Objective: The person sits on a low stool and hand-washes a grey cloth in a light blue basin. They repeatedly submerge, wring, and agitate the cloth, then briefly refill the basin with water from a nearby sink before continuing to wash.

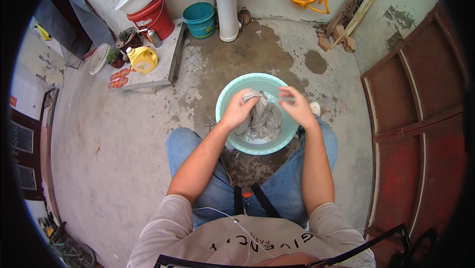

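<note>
A pale green plastic basin stands on the wet floor between my knees. Bunched wet grey cloth lies in it, with a little whitish water showing along the bottom. My left hand grips the upper end of the cloth between thumb and fingers, lifting it near the basin's left side. Over the right rim is my right hand, fingers spread and slightly blurred, with nothing in it. The lower folds of the cloth still rest in the basin.
A concrete slab at the left holds a yellow detergent jug, potted plants and a red bucket. Behind the basin stand a teal bucket and a white sink pedestal. Brown doors rise at the right.
</note>
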The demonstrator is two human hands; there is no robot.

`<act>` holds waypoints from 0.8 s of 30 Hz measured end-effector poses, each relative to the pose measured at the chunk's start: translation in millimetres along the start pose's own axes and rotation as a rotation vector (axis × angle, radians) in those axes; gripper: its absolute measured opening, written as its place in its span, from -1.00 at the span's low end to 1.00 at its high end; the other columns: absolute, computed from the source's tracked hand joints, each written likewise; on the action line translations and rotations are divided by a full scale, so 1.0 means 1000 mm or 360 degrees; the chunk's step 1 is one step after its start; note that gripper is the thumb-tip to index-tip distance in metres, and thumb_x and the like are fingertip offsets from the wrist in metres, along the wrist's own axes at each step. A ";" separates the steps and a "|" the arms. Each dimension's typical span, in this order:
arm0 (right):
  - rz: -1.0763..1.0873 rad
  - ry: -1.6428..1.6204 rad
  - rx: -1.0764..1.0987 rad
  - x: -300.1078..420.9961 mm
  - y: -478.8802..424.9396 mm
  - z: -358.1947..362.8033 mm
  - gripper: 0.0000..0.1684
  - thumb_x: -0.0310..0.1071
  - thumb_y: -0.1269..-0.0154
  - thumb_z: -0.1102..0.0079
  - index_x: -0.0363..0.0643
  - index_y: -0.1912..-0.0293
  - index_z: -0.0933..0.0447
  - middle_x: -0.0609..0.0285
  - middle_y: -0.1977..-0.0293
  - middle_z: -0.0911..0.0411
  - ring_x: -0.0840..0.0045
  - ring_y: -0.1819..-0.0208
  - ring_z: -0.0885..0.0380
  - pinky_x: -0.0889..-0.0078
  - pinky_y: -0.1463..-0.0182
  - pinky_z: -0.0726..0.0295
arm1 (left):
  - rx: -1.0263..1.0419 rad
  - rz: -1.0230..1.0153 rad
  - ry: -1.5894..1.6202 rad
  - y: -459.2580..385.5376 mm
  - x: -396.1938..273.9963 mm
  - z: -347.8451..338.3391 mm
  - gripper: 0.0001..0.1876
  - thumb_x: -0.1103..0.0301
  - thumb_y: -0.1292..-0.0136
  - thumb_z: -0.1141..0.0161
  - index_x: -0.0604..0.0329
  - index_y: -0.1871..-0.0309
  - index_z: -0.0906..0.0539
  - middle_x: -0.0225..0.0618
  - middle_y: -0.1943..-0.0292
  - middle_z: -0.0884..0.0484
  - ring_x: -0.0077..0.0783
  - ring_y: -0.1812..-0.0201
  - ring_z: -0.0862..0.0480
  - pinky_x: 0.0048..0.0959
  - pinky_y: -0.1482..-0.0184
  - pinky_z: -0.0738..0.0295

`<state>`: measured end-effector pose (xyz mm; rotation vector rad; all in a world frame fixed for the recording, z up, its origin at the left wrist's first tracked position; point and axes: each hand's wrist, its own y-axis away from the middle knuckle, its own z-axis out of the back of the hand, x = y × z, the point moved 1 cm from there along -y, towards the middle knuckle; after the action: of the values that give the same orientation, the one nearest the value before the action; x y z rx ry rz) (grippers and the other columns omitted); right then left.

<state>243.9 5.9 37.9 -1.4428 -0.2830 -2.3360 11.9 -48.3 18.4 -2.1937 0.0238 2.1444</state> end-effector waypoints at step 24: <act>-0.0190 -0.1751 0.0481 0.038 0.004 -0.005 -0.52 -0.49 -0.39 -0.27 -0.32 -0.27 -0.51 0.19 -0.05 -0.67 0.57 -0.17 -0.61 0.48 -0.24 -0.59 | 0.0132 -0.0463 -0.0883 0.010 -0.018 -0.035 -0.09 0.02 -0.15 -0.50 0.20 -0.48 -0.30 0.16 -0.28 -0.56 0.13 -0.21 -0.64 -0.06 -0.29 -0.49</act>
<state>225.7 -7.4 69.3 -2.4092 -0.9600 -1.2392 46.1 -61.6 36.5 -1.3904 -0.2177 2.4291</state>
